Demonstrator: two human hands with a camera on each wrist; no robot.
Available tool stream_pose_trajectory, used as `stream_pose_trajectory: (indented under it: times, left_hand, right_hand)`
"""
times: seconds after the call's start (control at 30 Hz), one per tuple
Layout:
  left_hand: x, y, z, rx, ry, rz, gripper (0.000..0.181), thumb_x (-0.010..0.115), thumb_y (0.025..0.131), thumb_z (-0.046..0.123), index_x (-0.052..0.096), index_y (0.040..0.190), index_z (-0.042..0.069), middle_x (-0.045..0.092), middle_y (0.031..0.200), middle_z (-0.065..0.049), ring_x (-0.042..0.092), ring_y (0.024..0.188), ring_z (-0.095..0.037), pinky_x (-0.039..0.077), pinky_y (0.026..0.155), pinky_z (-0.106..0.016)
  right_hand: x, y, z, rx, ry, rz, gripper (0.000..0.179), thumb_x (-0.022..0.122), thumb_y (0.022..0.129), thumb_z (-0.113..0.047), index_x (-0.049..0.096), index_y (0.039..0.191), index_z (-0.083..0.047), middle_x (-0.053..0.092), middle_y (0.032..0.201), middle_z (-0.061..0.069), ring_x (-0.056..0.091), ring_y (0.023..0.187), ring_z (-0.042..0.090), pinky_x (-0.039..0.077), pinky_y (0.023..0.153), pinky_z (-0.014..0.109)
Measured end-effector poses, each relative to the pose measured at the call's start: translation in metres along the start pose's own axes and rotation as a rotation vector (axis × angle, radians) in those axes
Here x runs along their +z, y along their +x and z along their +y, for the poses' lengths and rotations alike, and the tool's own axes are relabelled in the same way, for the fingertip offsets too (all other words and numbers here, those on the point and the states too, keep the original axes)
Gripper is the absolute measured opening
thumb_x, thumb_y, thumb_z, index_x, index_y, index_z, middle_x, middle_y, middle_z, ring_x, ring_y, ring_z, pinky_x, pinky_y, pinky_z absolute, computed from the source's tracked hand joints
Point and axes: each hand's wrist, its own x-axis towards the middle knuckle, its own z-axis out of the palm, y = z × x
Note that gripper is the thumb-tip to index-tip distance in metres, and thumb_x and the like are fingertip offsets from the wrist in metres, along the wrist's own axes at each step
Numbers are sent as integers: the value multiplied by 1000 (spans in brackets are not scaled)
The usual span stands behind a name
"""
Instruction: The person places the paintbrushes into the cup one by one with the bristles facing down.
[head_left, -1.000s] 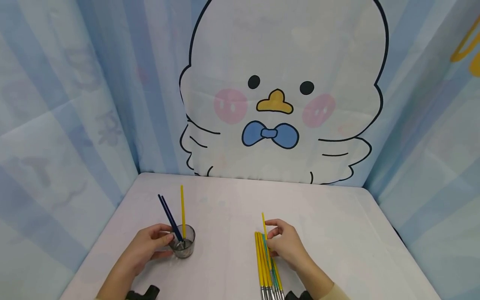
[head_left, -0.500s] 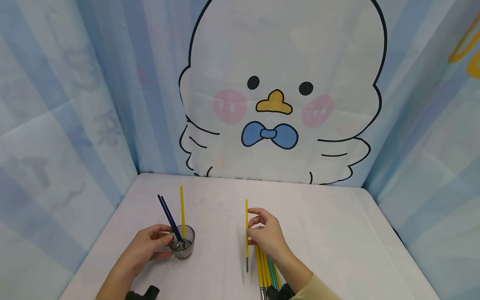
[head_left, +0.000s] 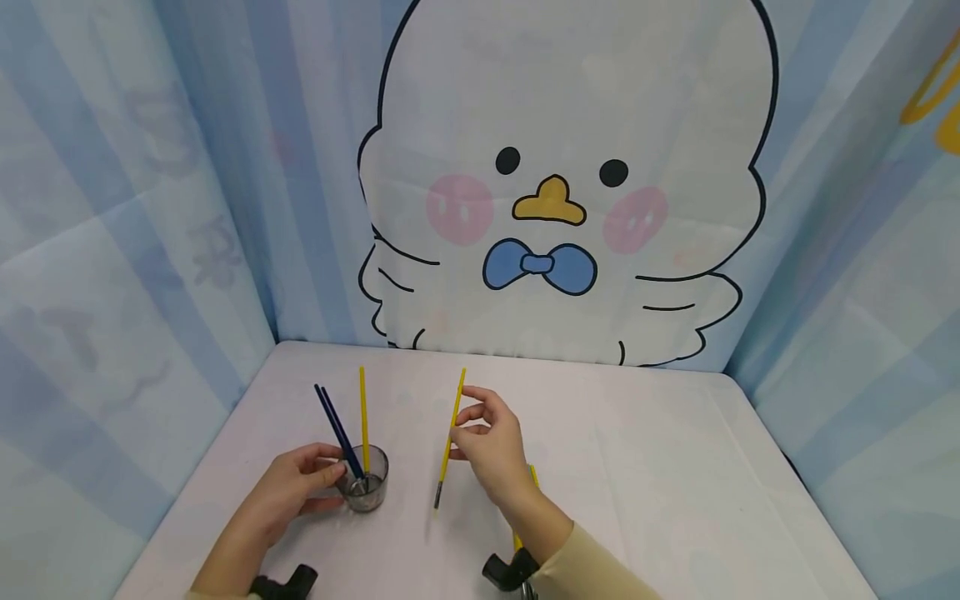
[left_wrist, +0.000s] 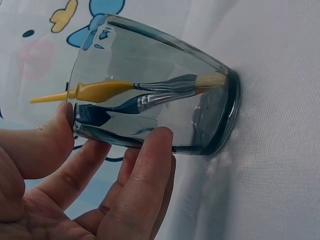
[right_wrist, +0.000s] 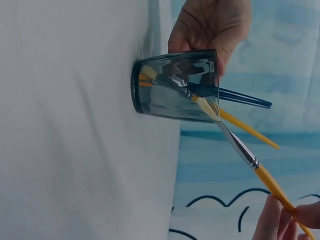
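Note:
In the head view, my left hand (head_left: 296, 483) holds a clear grey glass tumbler (head_left: 379, 492) upright on the table, thumb near the rim. Two dark blue paintbrushes (head_left: 337, 423) and a yellow paintbrush (head_left: 363, 408) lean in it, bristles down, as the left wrist view shows through the glass (left_wrist: 160, 55). My right hand (head_left: 491, 446) pinches another yellow paintbrush (head_left: 446, 467) by its handle, to the right of the tumbler. That brush's pale bristles (right_wrist: 207, 107) point down; in the right wrist view they overlap the glass rim, though the head view shows a gap.
More yellow-handled paintbrushes (head_left: 533, 475) lie on the table, mostly hidden under my right forearm. The white-covered table (head_left: 660, 467) ends at a curtain printed with a cartoon chick (head_left: 562, 100). Black wrist mounts (head_left: 510, 570) sit on both arms.
My right hand has lifted the yellow paintbrush from the row and carried it left toward the tumbler, its bristle end now tilting left. The left hand and tumbler have stayed in place.

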Motion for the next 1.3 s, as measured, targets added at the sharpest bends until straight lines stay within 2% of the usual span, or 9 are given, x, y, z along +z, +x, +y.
stream_pose_trajectory:
  times: [0.13, 0.4, 0.77, 1.0, 1.3]
  left_hand:
    - [-1, 1, 1, -2, -1, -1, 37, 67, 106, 10, 61, 139, -7, 69, 123, -20, 73, 99, -21, 70, 87, -47]
    - [-2, 2, 0, -2, 2, 0, 38, 67, 107, 11, 61, 140, -7, 68, 126, -22, 73, 100, -20, 70, 87, -47]
    - [1, 3, -1, -3, 11, 6, 38, 67, 107, 11, 61, 140, -6, 68, 129, -25, 73, 100, -21, 70, 87, -47]
    - [1, 3, 0, -3, 23, 9, 38, 68, 106, 11, 61, 140, -6, 68, 130, -26, 73, 100, -21, 70, 86, -47]
    - [0, 4, 0, -11, 33, 9, 39, 68, 107, 13, 61, 140, -6, 68, 130, -26, 74, 102, -22, 71, 86, -46]
  right_hand:
    - [13, 3, 1, -26, 56, 25, 59, 68, 88, 11, 63, 142, -13, 61, 99, 10, 66, 72, 15, 70, 69, 37]
    - [32, 9, -2, -180, 137, 70, 54, 68, 93, 9, 63, 141, -16, 61, 104, 14, 67, 82, 15, 71, 74, 39]
    - [54, 14, -8, -247, 140, 38, 55, 68, 93, 12, 63, 141, -15, 62, 107, 20, 67, 90, 18, 72, 74, 39]
    - [65, 19, -2, -214, 73, -12, 55, 69, 94, 11, 64, 142, -17, 62, 107, 19, 66, 89, 17, 71, 75, 33]
    - [73, 23, 7, -186, 17, -114, 58, 68, 92, 13, 66, 142, -17, 64, 104, 14, 66, 85, 13, 71, 73, 34]
